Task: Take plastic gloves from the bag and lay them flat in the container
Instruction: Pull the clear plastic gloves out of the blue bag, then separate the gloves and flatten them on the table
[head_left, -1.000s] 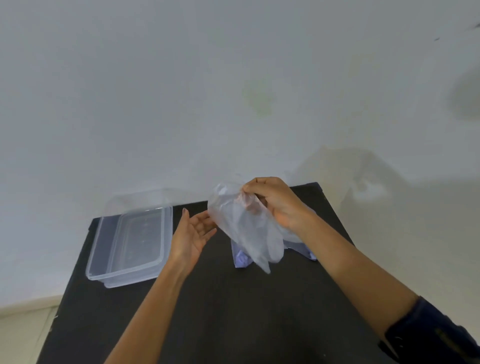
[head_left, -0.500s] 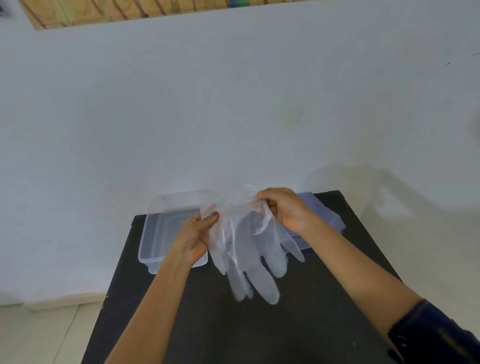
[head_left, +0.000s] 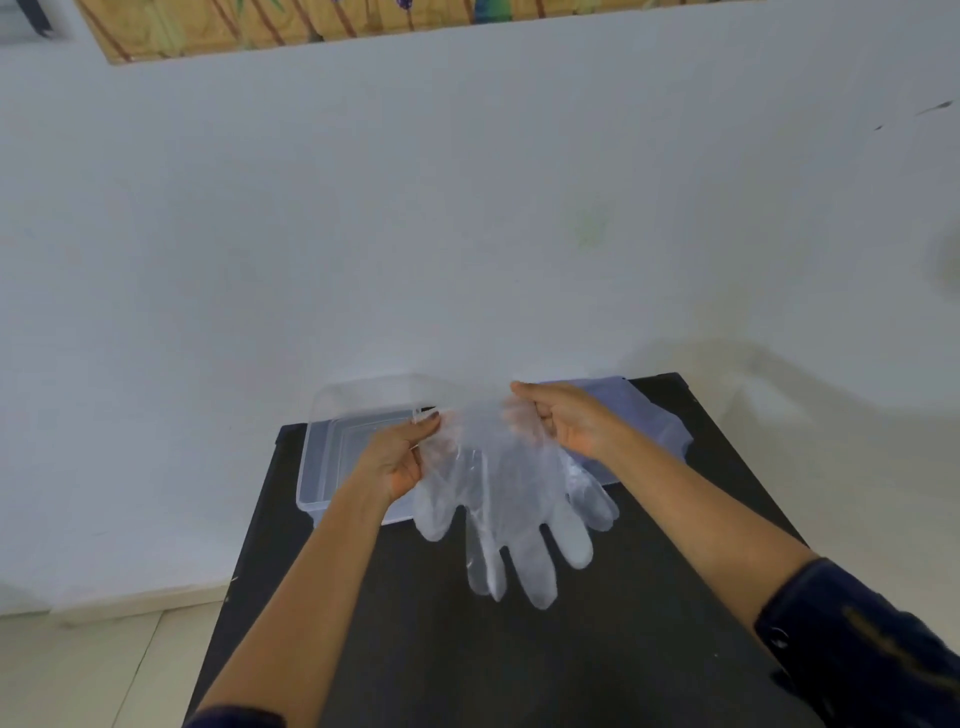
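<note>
Clear plastic gloves (head_left: 511, 512) hang fingers-down above the black table, stretched between both hands at the cuff. My left hand (head_left: 397, 454) pinches the cuff's left edge. My right hand (head_left: 563, 421) pinches its right edge. A clear plastic container (head_left: 324, 467) sits open at the table's far left, partly behind my left hand and the gloves. The bluish plastic bag (head_left: 649, 415) lies at the far right behind my right hand, partly hidden.
The black table (head_left: 467, 665) is narrow, with its far edge against a white wall (head_left: 467, 234). Tiled floor (head_left: 104, 670) shows to the left. A framed picture (head_left: 311, 26) hangs high on the wall.
My left hand has taken hold of the gloves' cuff, and both hands have spread the gloves open. The view has shifted left and tilted up.
</note>
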